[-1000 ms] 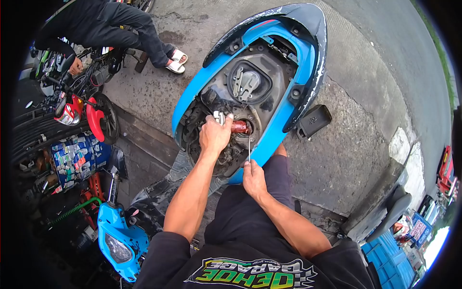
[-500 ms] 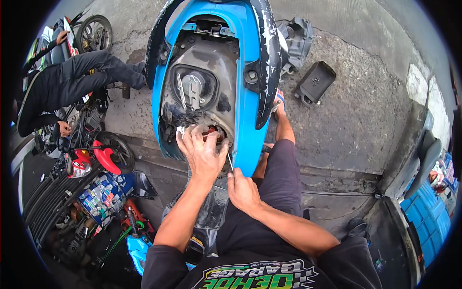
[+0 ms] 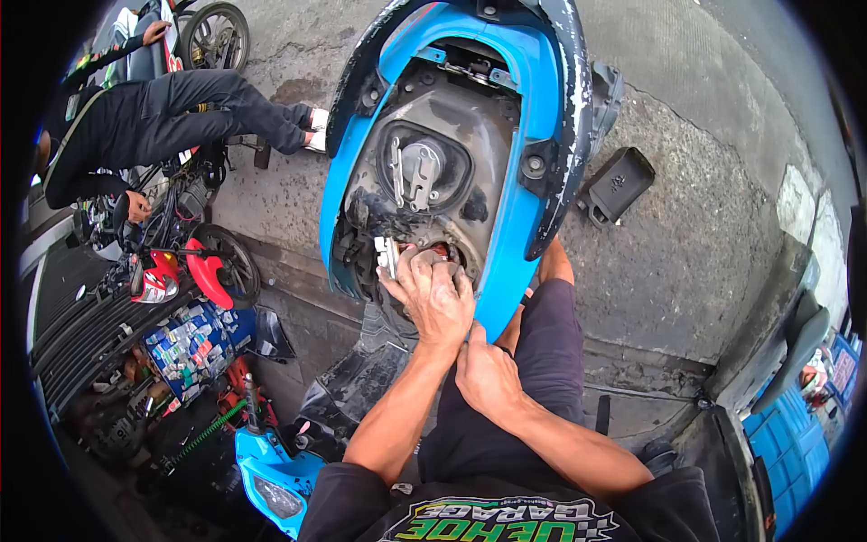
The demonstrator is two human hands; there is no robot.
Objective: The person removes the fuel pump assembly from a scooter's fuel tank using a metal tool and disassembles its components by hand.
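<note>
The blue scooter body [image 3: 502,298] stands in front of me, its seat area uncovered and a fuel cap [image 3: 421,170] on the dark tank [image 3: 492,149]. My left hand [image 3: 433,294] is closed at the rim of a round opening near the tank's front, on a white plastic part [image 3: 386,256] that sticks up by its fingers. Something reddish [image 3: 440,249] shows inside the opening, mostly covered by the fingers. My right hand [image 3: 488,375] is a fist just below the left wrist. The thin metal-shafted tool it grips is hidden now.
A black tray [image 3: 619,185] with small parts lies on the concrete at right. Another person [image 3: 181,117] sits at left by a red motorcycle [image 3: 209,274]. A blue mat [image 3: 200,348] with many small packets and a blue scooter front panel [image 3: 275,479] are at lower left.
The view has shifted, so the scooter sits further right. The white part stands higher beside my left fingers. My right hand has come closer to the left wrist, and its tool's shaft no longer shows.
</note>
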